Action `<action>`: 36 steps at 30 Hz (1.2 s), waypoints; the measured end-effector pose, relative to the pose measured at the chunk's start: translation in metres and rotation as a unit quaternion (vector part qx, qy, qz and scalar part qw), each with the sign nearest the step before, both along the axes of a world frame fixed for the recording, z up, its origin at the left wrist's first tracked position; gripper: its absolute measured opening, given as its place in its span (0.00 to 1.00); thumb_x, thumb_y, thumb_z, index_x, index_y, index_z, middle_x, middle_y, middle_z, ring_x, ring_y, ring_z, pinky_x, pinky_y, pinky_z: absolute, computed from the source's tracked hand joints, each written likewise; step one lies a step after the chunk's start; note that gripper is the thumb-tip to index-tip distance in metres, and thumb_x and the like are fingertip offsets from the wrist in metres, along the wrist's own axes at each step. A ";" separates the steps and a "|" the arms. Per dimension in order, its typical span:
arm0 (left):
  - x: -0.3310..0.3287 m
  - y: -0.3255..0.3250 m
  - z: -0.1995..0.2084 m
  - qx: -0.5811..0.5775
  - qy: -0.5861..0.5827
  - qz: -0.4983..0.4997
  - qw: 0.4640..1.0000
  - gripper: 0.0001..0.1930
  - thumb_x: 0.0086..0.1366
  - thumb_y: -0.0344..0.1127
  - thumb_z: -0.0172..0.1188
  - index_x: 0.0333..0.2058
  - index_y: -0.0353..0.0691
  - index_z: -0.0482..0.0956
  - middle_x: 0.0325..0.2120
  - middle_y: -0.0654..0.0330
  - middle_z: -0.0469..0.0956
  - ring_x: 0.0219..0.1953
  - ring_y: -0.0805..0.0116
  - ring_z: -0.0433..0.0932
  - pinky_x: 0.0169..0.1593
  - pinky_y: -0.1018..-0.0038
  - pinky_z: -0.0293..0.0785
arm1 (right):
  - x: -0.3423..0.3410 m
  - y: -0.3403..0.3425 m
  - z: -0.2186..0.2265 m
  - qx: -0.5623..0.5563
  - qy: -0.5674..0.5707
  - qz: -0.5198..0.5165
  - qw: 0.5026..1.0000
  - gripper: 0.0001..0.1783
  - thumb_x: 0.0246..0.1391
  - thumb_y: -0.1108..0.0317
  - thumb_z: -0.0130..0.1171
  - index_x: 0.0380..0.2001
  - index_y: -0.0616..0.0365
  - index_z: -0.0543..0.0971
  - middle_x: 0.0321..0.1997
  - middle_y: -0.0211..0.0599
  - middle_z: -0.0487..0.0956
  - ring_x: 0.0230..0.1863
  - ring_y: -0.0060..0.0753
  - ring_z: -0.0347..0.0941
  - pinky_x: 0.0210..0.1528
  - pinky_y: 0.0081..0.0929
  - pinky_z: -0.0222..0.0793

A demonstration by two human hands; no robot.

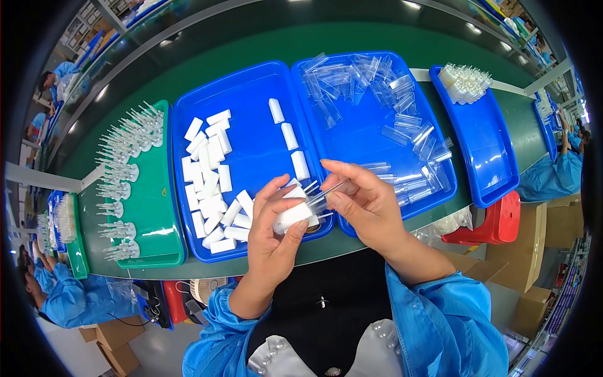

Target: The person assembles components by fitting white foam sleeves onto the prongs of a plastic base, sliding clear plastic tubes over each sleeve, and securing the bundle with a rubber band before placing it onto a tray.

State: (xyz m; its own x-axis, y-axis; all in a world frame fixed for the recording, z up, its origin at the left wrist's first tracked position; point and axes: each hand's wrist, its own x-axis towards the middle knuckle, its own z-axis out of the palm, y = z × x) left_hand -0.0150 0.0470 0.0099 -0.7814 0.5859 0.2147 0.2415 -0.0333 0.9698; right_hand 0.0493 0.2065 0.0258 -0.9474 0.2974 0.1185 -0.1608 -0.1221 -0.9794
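Near the front edges of the two middle trays, my left hand [270, 229] is closed round a white block-shaped piece [293, 217]. Thin clear prongs [312, 189] stick out beside that piece, partly hidden by my fingers. My right hand [370, 207] pinches a slim clear piece [336, 188] between thumb and fingertips, close to the prongs. Whether the slim piece is joined to them I cannot tell. Similar white blocks [215, 149] lie in the blue tray [254, 78] beyond my left hand. Clear hollow pieces [407, 122] fill parts of the other blue tray [364, 141] beyond my right hand.
At the left, a green tray [154, 239] holds several clear pronged parts [125, 179] standing upright. A narrow blue tray [487, 163] at the right carries a cluster of whitish pieces [466, 83]. A red stool [496, 221] and cardboard boxes [521, 242] stand below the table's right side. Co-workers sit at both sides.
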 end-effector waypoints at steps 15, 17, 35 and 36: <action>-0.002 0.002 -0.001 -0.014 0.038 0.031 0.999 0.12 0.59 0.32 0.58 0.41 0.35 0.73 0.53 0.49 0.61 0.54 0.57 0.65 0.52 0.68 0.64 | 0.001 -0.009 -0.013 0.000 0.039 -0.059 0.997 0.17 0.50 0.79 0.58 0.45 0.66 0.71 0.40 0.41 0.76 0.43 0.26 0.74 0.45 0.21 0.71; -0.001 0.003 -0.002 -0.018 0.043 0.037 0.998 0.11 0.59 0.32 0.57 0.40 0.35 0.73 0.53 0.49 0.61 0.53 0.57 0.65 0.52 0.68 0.64 | -0.001 -0.009 -0.016 -0.134 0.014 -0.051 0.990 0.17 0.49 0.79 0.59 0.44 0.66 0.71 0.40 0.42 0.76 0.43 0.28 0.74 0.45 0.22 0.71; -0.003 0.004 -0.002 -0.058 0.168 0.049 0.983 0.12 0.60 0.35 0.57 0.38 0.32 0.73 0.50 0.46 0.64 0.52 0.53 0.66 0.51 0.66 0.65 | 0.000 -0.002 -0.017 -0.049 0.049 -0.044 0.997 0.14 0.48 0.77 0.61 0.40 0.66 0.74 0.40 0.42 0.77 0.43 0.29 0.75 0.44 0.21 0.72; -0.003 0.004 -0.002 -0.052 0.160 0.046 0.985 0.11 0.61 0.35 0.57 0.37 0.32 0.73 0.50 0.46 0.64 0.51 0.53 0.67 0.51 0.66 0.65 | 0.001 -0.002 -0.016 -0.049 0.049 -0.044 0.997 0.14 0.48 0.77 0.61 0.40 0.66 0.74 0.40 0.42 0.77 0.43 0.29 0.75 0.44 0.21 0.72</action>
